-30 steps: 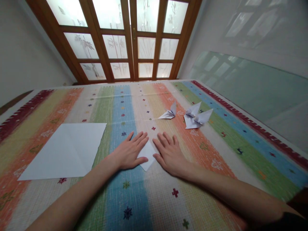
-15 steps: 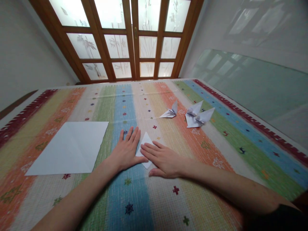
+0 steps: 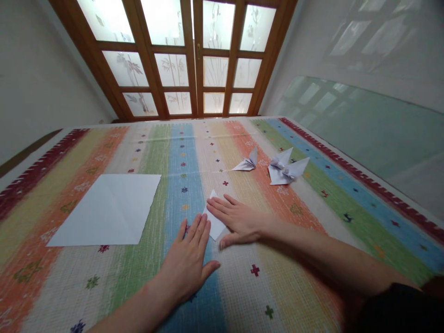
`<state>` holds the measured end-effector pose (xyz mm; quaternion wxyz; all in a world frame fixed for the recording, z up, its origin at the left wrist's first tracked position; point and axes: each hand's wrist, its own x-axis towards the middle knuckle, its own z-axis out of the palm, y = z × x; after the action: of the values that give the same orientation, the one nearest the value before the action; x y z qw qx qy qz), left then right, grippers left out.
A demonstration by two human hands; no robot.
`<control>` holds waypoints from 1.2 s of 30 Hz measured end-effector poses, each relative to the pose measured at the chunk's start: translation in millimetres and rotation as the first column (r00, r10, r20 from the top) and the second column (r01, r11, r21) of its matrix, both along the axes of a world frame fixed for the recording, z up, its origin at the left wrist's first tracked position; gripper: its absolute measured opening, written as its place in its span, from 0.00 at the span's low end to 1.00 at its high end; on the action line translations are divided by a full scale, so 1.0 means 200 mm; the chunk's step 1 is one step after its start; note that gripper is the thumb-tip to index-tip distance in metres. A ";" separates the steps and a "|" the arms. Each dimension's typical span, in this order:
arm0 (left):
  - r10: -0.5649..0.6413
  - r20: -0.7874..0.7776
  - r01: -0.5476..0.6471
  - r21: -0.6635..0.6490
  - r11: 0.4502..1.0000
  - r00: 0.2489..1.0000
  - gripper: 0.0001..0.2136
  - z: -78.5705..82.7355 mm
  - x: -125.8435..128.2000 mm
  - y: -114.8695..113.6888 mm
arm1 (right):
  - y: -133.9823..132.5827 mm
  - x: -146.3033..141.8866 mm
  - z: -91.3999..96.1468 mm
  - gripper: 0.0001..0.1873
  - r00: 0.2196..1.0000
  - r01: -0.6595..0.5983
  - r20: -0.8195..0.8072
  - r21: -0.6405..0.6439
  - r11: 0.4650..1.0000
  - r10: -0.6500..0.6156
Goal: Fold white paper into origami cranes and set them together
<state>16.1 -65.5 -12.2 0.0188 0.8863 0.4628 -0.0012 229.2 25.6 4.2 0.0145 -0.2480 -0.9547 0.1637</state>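
Right hand (image 3: 239, 221) lies flat and open, covering most of a small folded paper (image 3: 214, 223); left hand (image 3: 189, 261) rests flat, open and empty beside it.

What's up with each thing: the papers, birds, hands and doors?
Small paper, folded, pinned flat.
Right hand, open, pressing on it.
Left hand, open, flat on cloth.
Big sheet, unfolded, lying flat.
Small bird, folded up, wings raised.
Big bird, folded up, wings raised.
Doors, shut.
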 end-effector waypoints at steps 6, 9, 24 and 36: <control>0.024 0.002 -0.024 -0.063 0.998 1.000 0.42 0.05 0.03 -0.04 | 0.10 0.02 -0.02 0.38 0.995 0.089 0.039 0.043 0.995 -0.090; 0.022 0.005 -0.022 -0.105 0.994 1.000 0.41 0.08 0.04 -0.05 | 0.13 0.02 -0.03 0.35 0.986 0.151 0.062 0.100 0.984 -0.157; 0.014 -0.008 -0.014 -0.067 0.998 1.000 0.40 0.09 0.03 -0.05 | 0.07 -0.02 0.04 0.29 0.983 0.177 -0.081 0.231 0.957 -0.162; 0.030 0.040 -0.032 0.039 0.999 0.999 0.38 0.07 0.03 -0.07 | 0.07 -0.05 -0.02 0.31 0.999 -0.044 0.031 0.061 0.997 0.042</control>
<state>22.4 -80.3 0.9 0.0101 0.8790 0.4760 0.0256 218.9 39.8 0.1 0.0043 -0.2294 -0.9645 0.1307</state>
